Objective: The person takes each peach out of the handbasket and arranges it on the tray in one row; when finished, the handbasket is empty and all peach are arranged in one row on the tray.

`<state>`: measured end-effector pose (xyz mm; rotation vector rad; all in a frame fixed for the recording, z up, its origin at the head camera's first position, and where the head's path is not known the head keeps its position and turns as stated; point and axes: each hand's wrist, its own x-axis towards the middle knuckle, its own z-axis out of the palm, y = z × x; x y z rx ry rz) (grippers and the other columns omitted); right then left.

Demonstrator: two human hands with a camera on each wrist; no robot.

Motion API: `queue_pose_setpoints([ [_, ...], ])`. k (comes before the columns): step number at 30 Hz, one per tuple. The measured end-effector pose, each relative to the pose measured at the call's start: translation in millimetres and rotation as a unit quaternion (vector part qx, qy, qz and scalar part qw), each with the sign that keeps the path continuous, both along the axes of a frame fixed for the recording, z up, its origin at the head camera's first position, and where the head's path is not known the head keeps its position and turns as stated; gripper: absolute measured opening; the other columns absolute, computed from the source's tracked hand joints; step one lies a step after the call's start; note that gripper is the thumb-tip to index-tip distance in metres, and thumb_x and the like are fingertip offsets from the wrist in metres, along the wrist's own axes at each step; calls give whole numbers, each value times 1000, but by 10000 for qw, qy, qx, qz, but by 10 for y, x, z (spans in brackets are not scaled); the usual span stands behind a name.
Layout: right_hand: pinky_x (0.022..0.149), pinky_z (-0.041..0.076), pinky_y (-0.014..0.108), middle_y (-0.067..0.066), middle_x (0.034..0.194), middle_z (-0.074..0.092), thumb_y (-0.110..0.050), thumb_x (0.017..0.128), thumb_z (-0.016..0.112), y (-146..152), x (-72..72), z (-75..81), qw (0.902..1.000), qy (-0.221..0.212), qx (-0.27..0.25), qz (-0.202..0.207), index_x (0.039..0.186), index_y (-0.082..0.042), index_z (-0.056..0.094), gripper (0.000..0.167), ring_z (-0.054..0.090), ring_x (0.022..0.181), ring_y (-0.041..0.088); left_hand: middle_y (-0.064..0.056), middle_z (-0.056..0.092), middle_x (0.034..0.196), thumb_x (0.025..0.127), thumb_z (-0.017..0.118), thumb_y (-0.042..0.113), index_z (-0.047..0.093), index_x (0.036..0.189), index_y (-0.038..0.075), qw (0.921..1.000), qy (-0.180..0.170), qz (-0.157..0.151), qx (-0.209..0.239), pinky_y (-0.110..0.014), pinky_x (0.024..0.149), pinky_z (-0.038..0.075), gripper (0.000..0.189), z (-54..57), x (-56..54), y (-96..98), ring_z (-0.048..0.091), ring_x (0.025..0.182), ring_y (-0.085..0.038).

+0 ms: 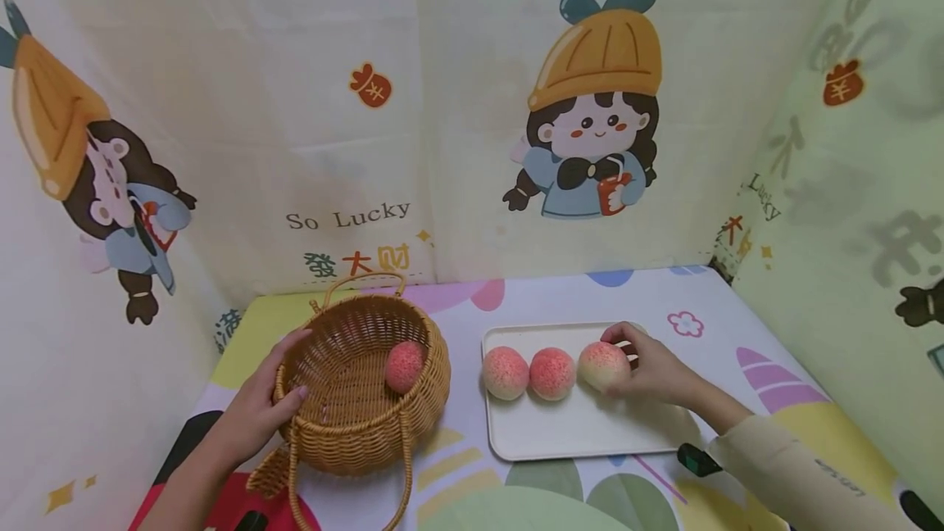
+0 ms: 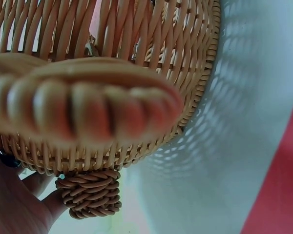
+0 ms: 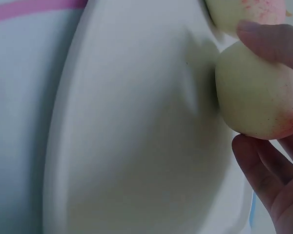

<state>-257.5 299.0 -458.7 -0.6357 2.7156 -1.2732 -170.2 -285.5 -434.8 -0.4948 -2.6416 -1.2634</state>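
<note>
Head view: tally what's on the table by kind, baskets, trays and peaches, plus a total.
Wicker basket: 1
Tray: 1
Peaches: 4 (1 inside the basket, 2 on the tray, 1 in the right hand)
Total: 6

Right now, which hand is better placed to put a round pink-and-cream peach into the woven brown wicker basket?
Probably the right hand: it holds one peach, while the left hand rests against the basket.
</note>
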Motion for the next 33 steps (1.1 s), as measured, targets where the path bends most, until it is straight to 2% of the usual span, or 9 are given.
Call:
queue_pose_setpoints([
  [5, 81, 55, 31, 7, 115, 56, -27, 61, 99, -74, 33, -31, 9997, 133, 188, -121, 117, -9, 49, 78, 60, 106, 29, -21, 30, 156, 93, 62, 19, 25, 160, 22, 10000, -18, -15, 69, -61, 75, 55, 76, 12, 26, 4, 49, 122, -56],
  [12, 77, 52, 31, 4, 112, 56, -35, 58, 99, -110, 94, 50, 9961, 297, 822, 82, 119, -11, 47, 84, 59, 97, 21, -21, 29, 157, 94, 63, 21, 26, 159, 21, 10000, -33, 32, 67, -67, 78, 53, 75, 17, 43, 10, 45, 126, -57],
  [16, 86, 52, 44, 9, 123, 56, -44, 63, 96, -151, 103, 229, 9919, 438, 1186, 124, 134, -9, 45, 94, 59, 108, 26, -20, 27, 159, 93, 64, 24, 25, 159, 23, 9999, -142, 66, 47, -67, 79, 53, 76, 18, 36, 6, 44, 128, -56],
  [18, 91, 50, 52, 11, 130, 55, -51, 68, 91, -230, 82, 385, 9908, 544, 1238, 92, 141, -10, 42, 97, 57, 117, 30, -20, 28, 158, 93, 64, 24, 25, 159, 23, 9998, -160, 79, 27, -66, 78, 54, 77, 16, 34, -1, 45, 127, -56],
  [21, 97, 48, 56, 9, 135, 54, -59, 74, 84, -460, 22, 657, 9909, 700, 1142, 103, 145, -14, 42, 95, 55, 124, 31, -20, 29, 157, 92, 64, 23, 25, 159, 23, 9999, -142, 80, 13, -65, 77, 54, 77, 26, 32, -11, 46, 125, -56],
  [26, 101, 47, 47, -1, 139, 51, -65, 75, 80, -1065, -32, 1060, 9873, 840, 1134, 735, 146, -18, 44, 92, 52, 128, 22, -19, 29, 158, 93, 63, 22, 25, 159, 23, 9999, -81, 54, 48, -68, 78, 53, 76, 32, 41, -8, 45, 126, -56],
  [30, 103, 46, 41, -5, 141, 50, -61, 79, 79, -1606, -24, 1243, 9794, 858, 1150, 1419, 146, -20, 45, 85, 50, 129, 16, -19, 28, 158, 94, 64, 23, 26, 159, 24, 9999, -86, 33, 54, -69, 80, 51, 76, 38, 45, 17, 44, 128, -55],
  [33, 103, 45, 38, -3, 143, 51, -54, 82, 79, -2010, -8, 1334, 9696, 908, 1001, 2038, 147, -19, 46, 81, 51, 128, 15, -19, 29, 158, 94, 64, 23, 26, 159, 24, 9999, -91, 49, 57, -68, 80, 52, 75, 45, 57, 23, 45, 128, -55],
])
